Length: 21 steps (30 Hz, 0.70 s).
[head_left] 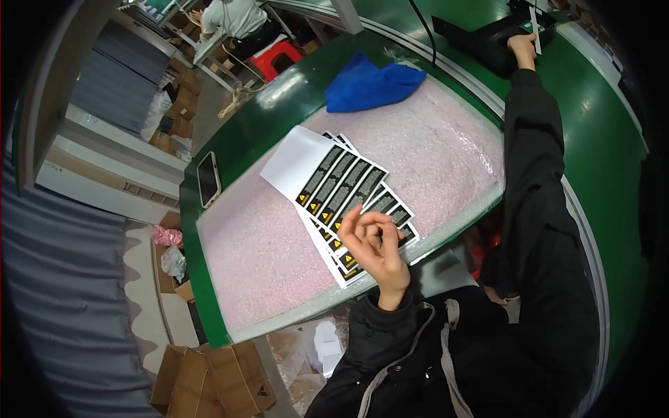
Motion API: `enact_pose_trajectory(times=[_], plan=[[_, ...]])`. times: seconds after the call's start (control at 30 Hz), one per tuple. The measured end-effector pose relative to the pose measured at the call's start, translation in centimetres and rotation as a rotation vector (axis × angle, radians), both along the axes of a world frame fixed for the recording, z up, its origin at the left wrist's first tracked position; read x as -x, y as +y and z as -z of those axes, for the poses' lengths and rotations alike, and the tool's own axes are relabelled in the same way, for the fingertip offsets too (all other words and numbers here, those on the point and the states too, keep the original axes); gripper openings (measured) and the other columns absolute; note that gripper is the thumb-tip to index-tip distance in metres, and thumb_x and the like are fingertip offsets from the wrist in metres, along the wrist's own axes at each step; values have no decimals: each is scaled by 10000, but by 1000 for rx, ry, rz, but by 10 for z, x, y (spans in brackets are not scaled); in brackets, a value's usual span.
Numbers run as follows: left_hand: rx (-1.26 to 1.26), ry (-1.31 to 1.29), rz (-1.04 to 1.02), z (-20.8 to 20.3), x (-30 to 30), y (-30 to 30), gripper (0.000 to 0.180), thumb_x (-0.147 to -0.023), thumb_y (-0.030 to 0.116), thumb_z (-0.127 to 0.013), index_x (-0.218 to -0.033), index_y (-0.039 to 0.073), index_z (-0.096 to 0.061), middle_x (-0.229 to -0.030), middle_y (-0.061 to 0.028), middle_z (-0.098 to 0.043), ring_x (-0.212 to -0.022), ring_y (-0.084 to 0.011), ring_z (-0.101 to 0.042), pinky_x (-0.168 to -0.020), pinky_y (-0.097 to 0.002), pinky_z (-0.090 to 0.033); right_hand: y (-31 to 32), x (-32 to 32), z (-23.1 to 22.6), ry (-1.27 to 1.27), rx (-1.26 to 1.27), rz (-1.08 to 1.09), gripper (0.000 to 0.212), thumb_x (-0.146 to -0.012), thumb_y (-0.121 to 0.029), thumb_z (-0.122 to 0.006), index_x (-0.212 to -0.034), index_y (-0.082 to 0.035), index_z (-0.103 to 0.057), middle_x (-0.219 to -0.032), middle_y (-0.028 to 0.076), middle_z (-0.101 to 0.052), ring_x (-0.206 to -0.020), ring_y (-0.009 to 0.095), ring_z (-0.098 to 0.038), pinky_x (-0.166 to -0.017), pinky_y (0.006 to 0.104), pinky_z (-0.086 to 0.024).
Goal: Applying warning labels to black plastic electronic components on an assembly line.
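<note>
My left hand (pixel 376 251) is raised over a fanned stack of label sheets (pixel 341 174), its fingers curled in toward the thumb. Whether something small sits between those fingertips cannot be made out. The sheets carry black labels with yellow warning triangles; one blank white part folds out at the upper left. Far to the right, my outstretched right hand (pixel 523 50) closes on a black molded part (pixel 488 45) lying on the green belt. A narrow white strip (pixel 536 29) stands next to these fingers.
Pinkish padding under clear film (pixel 279 265) covers the green-edged table. A blue cloth (pixel 373 83) lies at its far side, a phone (pixel 208 180) at its left edge. A red stool (pixel 277 59) bears a seated person. Cardboard boxes (pixel 209 383) stand below.
</note>
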<state>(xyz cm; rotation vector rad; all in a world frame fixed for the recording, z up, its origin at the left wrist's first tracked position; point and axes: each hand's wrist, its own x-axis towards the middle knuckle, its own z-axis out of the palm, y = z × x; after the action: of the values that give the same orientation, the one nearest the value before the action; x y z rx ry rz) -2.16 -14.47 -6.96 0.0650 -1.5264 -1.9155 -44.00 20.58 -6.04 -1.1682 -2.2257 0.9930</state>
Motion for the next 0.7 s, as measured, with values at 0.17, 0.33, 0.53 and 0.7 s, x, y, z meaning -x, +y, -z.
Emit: enact_pose_trajectory(times=[0.17,0.33,0.53,0.7], plan=[[-37,-15,-14,2,-1,3,415,-827,-24,-470,-1209,2,-309,-870,-99,-486,-589,-103,-452,-541,-202,-397,14,-34,-3,111,-25,-49,1017,-743,-250,-663,-1400,-78,94,-1220,318,-443,-1086,376,-504,-940,448,-390],[8,16,-21,1,-1,1,419,-822,-25,-469,-1208,7,-310,-874,-94,-488,-589,-94,-445,-531,-195,-386,31,-101,-17,384,66,-92,1004,-740,-193,-630,-1373,-12,128,-1196,349,-453,-1064,394,-523,-953,415,-377],[36,28,2,2,-1,-1,407,-821,-31,-462,-1199,14,-316,-879,-89,-483,-593,-87,-440,-530,-190,-384,-33,-227,-45,517,-256,-181,803,-696,-86,-525,-1365,60,-106,-1283,329,-372,-1180,406,-427,-1022,385,-300],[42,54,2,5,-2,-3,395,-826,-29,-463,-1191,16,-319,-884,-85,-479,-595,-85,-437,-530,-188,-386,-89,-301,-91,741,-163,-333,725,-772,-16,-486,-1384,3,-97,-1331,288,-342,-1160,409,-435,-997,393,-327]])
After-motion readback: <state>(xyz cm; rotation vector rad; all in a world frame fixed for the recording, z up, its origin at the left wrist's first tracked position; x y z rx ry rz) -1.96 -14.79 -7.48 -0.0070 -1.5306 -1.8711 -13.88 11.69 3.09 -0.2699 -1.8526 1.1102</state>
